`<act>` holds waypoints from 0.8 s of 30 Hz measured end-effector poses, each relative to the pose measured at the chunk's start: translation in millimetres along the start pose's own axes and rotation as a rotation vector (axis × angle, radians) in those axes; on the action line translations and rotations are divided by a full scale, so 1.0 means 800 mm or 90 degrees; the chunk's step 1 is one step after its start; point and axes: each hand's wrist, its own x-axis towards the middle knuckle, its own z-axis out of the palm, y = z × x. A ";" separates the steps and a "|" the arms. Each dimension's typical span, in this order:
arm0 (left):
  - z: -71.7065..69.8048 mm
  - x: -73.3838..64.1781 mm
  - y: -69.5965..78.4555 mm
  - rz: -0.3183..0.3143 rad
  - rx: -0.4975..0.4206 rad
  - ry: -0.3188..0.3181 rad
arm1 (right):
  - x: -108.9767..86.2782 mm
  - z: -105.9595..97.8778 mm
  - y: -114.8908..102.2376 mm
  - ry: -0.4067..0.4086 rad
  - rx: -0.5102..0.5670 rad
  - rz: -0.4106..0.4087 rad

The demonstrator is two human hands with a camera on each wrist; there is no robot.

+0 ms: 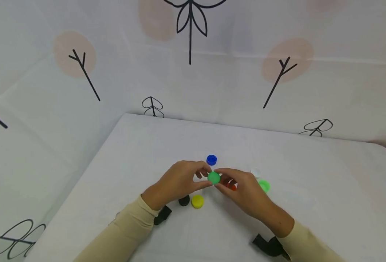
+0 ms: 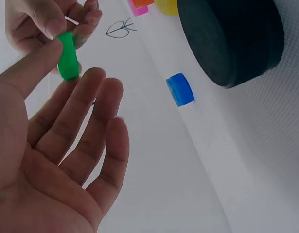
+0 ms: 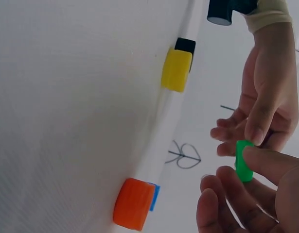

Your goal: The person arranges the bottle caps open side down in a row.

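A green bottle cap (image 1: 213, 178) is held up over the table between both hands. My left hand (image 1: 181, 182) pinches one side of it between thumb and index finger, and the right hand (image 1: 247, 189) pinches the other side the same way. In the left wrist view the green cap (image 2: 68, 56) stands on edge, its narrow side showing. The left hand's other fingers are spread away from it. An orange-red cap (image 1: 233, 187) lies below the right hand, partly hidden by its fingers. Beyond the hands sits a blue cap (image 1: 211, 159), hollow side up.
A yellow cap (image 1: 197, 201) and a black cap (image 1: 184, 200) lie side by side near the left forearm. Beyond the right hand are a white cap (image 1: 255, 172) and a light green cap (image 1: 264, 186). Patterned cloth (image 1: 225, 91) rises behind the white table (image 1: 160, 138).
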 end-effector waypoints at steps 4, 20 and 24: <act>0.000 -0.001 -0.001 0.001 0.001 -0.050 | -0.008 0.003 0.001 -0.024 0.025 0.015; 0.011 0.000 -0.004 0.009 0.019 -0.164 | -0.020 0.015 0.005 -0.095 0.027 0.037; 0.016 0.001 -0.005 0.029 0.040 -0.169 | -0.019 0.015 0.006 -0.127 0.033 0.048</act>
